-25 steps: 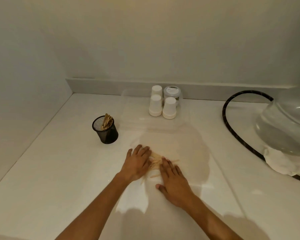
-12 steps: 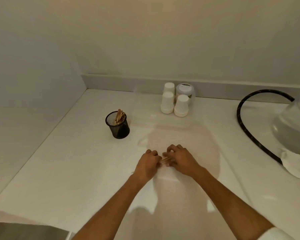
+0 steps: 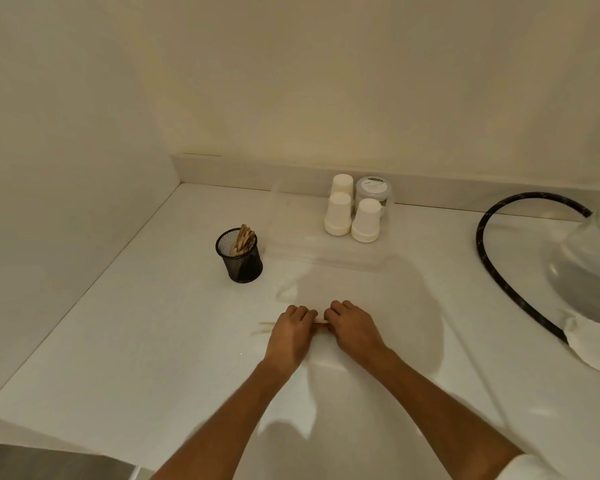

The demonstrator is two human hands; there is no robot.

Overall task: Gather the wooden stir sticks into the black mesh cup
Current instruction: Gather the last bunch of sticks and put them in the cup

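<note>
White counter [image 3: 146,341] runs into a wall corner. Near its front edge, the left hand [image 3: 289,336] and right hand [image 3: 353,329] curl around a bundle of wooden stir sticks [image 3: 321,323] lying flat between them. Farther back, toward the left edge, the black mesh cup [image 3: 239,260] holds more sticks upright. Paper cups [image 3: 352,214] stand by the back edge.
</note>
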